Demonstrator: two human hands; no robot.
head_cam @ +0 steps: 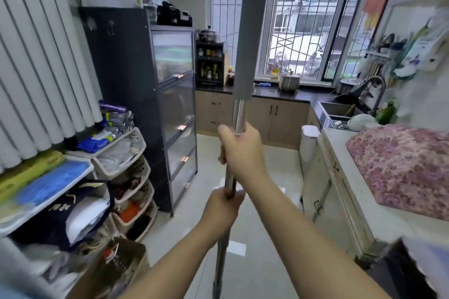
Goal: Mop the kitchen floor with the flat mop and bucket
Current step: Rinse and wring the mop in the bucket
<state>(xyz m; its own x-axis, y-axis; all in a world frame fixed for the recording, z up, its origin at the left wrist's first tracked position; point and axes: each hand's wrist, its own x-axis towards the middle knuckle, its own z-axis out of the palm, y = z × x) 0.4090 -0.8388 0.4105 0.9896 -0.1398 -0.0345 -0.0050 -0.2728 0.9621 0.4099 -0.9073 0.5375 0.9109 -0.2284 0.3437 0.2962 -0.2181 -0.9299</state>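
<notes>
No legible text on anything here.

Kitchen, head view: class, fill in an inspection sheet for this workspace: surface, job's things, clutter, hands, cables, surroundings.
Surface: pale tiled floor, glossy, bare down the middle.
Job's things: mop pole upright, grey foam grip on top; mop head and bucket nothing seen.
Clutter: stacked baskets full at left; shelf with folded cloths.
Hands: right hand grips pole higher; left hand grips it lower.
Cables: nothing seen.
Surroundings: barred window, sink, dark cabinet, white bin.
</notes>
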